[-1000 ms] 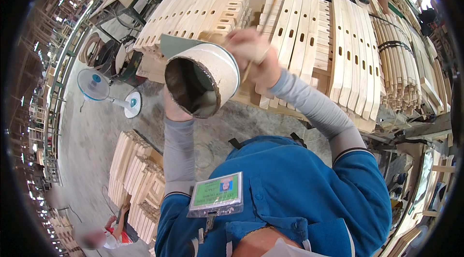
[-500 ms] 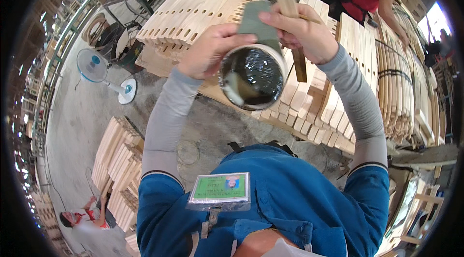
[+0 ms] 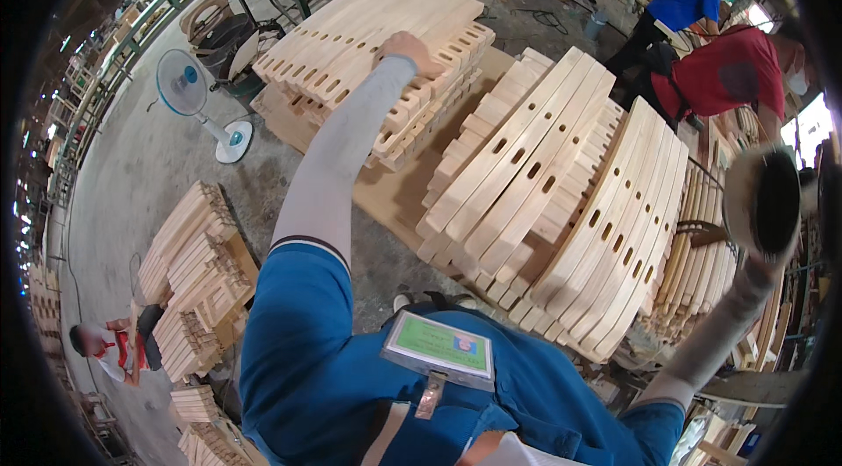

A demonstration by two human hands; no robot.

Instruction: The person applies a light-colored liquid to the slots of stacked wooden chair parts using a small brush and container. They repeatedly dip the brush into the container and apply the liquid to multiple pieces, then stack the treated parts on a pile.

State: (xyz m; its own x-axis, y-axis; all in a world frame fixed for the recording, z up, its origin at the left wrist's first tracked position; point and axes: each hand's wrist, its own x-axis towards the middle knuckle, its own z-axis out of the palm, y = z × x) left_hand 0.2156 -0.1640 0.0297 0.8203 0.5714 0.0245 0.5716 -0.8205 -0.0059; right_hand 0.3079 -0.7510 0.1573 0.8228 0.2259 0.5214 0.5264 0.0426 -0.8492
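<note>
Reaching forward to the left-hand pile, my left hand [image 3: 410, 54] lies over the edge of a pale slotted wooden slat [image 3: 395, 14], its fingers bent around it and partly hidden. Out at the far right, a round pale can [image 3: 741, 203] with a dark inside is tilted on its side and blurred by motion. My right hand [image 3: 765, 266] grips it, mostly hidden behind the can. Between my arms, more curved slats [image 3: 535, 159] with oval slots lie in stacked rows on a brown board [image 3: 386, 203].
A white standing fan [image 3: 184, 85] is on the floor at the left. More stacked slats [image 3: 197, 282] stand at the lower left, beside a seated person [image 3: 114, 348]. Two people, in red [image 3: 719, 71] and blue [image 3: 688, 1], bend over work at the upper right.
My hands have parted: the left went to the slat pile, the right swung far right with the can. The green-grey flat piece and wooden-handled tool no longer show.
</note>
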